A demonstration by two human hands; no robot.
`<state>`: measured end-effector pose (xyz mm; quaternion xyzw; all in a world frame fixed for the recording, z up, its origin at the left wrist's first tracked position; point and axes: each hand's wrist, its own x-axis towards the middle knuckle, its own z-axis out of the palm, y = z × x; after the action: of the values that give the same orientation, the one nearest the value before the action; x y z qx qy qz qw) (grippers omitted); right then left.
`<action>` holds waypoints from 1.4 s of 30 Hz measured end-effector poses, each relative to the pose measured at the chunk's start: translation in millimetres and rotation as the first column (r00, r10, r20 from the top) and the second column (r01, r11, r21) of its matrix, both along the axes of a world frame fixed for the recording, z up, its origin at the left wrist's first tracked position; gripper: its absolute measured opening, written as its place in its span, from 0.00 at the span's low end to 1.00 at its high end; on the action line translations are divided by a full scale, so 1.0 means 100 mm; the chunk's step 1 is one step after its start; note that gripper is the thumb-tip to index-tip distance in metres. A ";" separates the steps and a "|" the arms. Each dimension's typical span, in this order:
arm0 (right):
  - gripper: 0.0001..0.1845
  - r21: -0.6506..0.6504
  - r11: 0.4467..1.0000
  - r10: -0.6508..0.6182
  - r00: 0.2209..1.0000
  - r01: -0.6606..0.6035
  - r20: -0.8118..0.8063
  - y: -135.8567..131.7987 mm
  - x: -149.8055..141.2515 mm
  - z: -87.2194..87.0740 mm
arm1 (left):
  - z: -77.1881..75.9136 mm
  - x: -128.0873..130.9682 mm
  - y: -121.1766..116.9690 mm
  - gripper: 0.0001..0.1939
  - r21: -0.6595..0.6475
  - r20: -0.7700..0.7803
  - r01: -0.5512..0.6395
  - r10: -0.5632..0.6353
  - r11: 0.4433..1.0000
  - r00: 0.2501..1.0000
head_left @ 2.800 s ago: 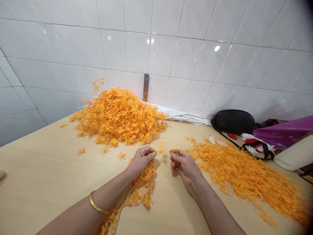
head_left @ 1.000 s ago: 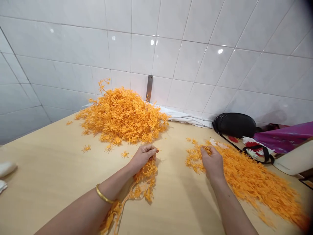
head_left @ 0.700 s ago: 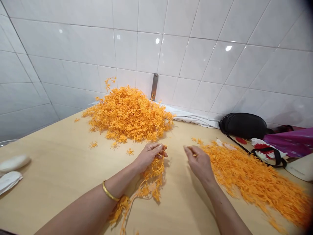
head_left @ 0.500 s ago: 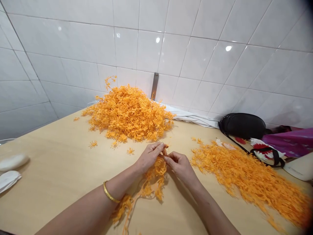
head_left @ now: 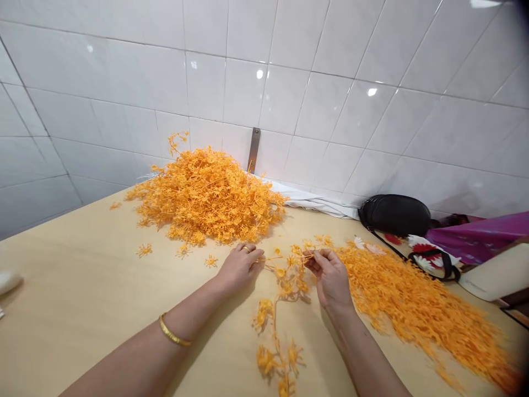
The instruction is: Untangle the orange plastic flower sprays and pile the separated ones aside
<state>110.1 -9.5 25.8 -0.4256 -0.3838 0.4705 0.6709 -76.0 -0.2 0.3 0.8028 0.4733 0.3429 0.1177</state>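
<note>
My left hand [head_left: 239, 266] rests on the wooden table [head_left: 82, 309], fingers pinched on the end of a thin orange plastic flower strand [head_left: 285, 275]. My right hand [head_left: 330, 274] pinches the same strand a little to the right, so a short length stretches between both hands. The rest of the strand trails down over the table toward me. A tall heap of orange flower pieces [head_left: 206, 196] lies behind my left hand. A flatter spread of orange strands [head_left: 417, 309] lies to the right of my right hand. A gold bangle [head_left: 173, 336] sits on my left wrist.
A black pouch [head_left: 394, 215] with a strap lies at the back right, beside red and white fabric flowers [head_left: 425, 242] and purple cloth [head_left: 483, 234]. White cloth [head_left: 314, 199] runs along the tiled wall. A white object [head_left: 8, 281] sits at the left edge.
My right hand reached into the right spread, came back to my left hand, and the bunched strand under my left hand now lies stretched out between both hands and down the table.
</note>
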 end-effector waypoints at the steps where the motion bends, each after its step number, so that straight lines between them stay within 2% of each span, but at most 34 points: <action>1: 0.09 0.017 1.000 -0.022 0.999 0.022 -0.025 0.01 0.02 0.01 | 0.00 0.00 0.00 0.13 0.000 -0.013 -0.023 0.023 1.000 1.000; 4: 0.09 0.072 0.994 -0.076 0.996 0.080 -0.054 0.03 0.05 0.00 | 0.00 -0.01 0.03 0.12 -0.023 0.014 -0.088 0.088 0.996 0.996; 7: 0.08 0.124 0.984 -0.129 0.991 0.125 0.027 0.04 0.05 -0.03 | 0.02 -0.06 0.05 0.15 -0.033 0.111 -0.136 0.139 0.990 0.984; 9: 0.08 0.154 0.980 -0.147 0.978 0.123 0.151 0.05 0.04 -0.07 | 0.07 -0.07 0.03 0.19 0.065 0.187 -0.178 0.163 0.982 0.969; 11: 0.08 0.184 0.977 -0.162 0.945 0.112 0.284 0.03 0.00 -0.10 | 0.13 -0.04 -0.03 0.20 0.248 0.259 -0.203 0.137 0.947 0.956; 13: 0.08 0.216 0.972 -0.176 0.896 0.093 0.407 -0.01 -0.07 -0.12 | 0.18 0.02 -0.13 0.18 0.388 0.283 -0.144 0.031 0.911 0.959; 14: 0.08 0.236 0.969 -0.185 0.863 0.080 0.470 -0.04 -0.11 -0.12 | 0.19 0.07 -0.19 0.17 0.407 0.279 -0.082 -0.039 0.910 0.959; 16: 0.08 0.290 0.956 -0.220 0.779 0.051 0.587 -0.11 -0.19 -0.10 | 0.20 0.16 -0.29 0.15 0.340 0.304 0.041 -0.151 0.939 0.941; 19: 0.05 0.382 0.922 -0.255 0.650 -0.059 0.716 -0.21 -0.29 -0.08 | 0.19 0.27 -0.37 0.13 0.075 0.472 0.170 -0.185 0.983 0.862; 22: 0.12 0.424 0.864 -0.240 0.520 -0.271 0.820 -0.27 -0.34 -0.07 | 0.16 0.32 -0.34 0.11 -0.140 0.706 0.259 -0.087 0.956 0.703; 24: 0.17 0.409 0.824 -0.223 0.439 -0.393 0.870 -0.28 -0.35 -0.08 | 0.13 0.32 -0.27 0.12 -0.227 0.838 0.288 0.036 0.930 0.545; 26: 0.20 0.387 0.790 -0.192 0.407 -0.475 0.893 -0.27 -0.34 -0.09 | 0.10 0.31 -0.21 0.13 -0.308 0.901 0.308 0.172 0.900 0.399; 27: 0.20 0.386 0.783 -0.175 0.422 -0.488 0.889 -0.26 -0.33 -0.10 | 0.08 0.29 -0.18 0.13 -0.347 0.907 0.316 0.230 0.883 0.352; 29: 0.18 0.411 0.810 -0.159 0.519 -0.418 0.840 -0.23 -0.29 -0.11 | 0.07 0.27 -0.15 0.14 -0.410 0.893 0.329 0.302 0.850 0.333; 32: 0.12 0.373 0.909 -0.154 0.685 -0.184 0.712 -0.18 -0.22 -0.12 | 0.08 0.26 -0.17 0.14 -0.447 0.866 0.383 0.283 0.809 0.413; 33: 0.11 0.330 0.933 -0.132 0.722 -0.141 0.679 -0.16 -0.21 -0.11 | 0.08 0.27 -0.19 0.14 -0.445 0.864 0.418 0.255 0.792 0.435; 35: 0.13 0.234 0.961 -0.035 0.774 -0.148 0.632 -0.14 -0.20 -0.11 | 0.09 0.30 -0.22 0.14 -0.423 0.872 0.497 0.189 0.758 0.452; 37: 0.15 0.159 0.962 0.084 0.794 -0.222 0.602 -0.13 -0.22 -0.12 | 0.07 0.33 -0.25 0.16 -0.401 0.878 0.562 0.128 0.724 0.461; 39: 0.14 0.118 0.950 0.160 0.776 -0.288 0.610 -0.13 -0.24 -0.15 | 0.05 0.35 -0.26 0.18 -0.394 0.872 0.590 0.083 0.705 0.483; 42: 0.13 0.123 0.949 0.141 0.740 -0.289 0.657 -0.16 -0.28 -0.17 | 0.02 0.35 -0.25 0.20 -0.403 0.854 0.591 0.055 0.699 0.518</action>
<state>81.9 -25.2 9.2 -0.4372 -0.6852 0.3267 0.4824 -41.2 -25.3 1.9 0.5206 0.3086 0.4586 0.6508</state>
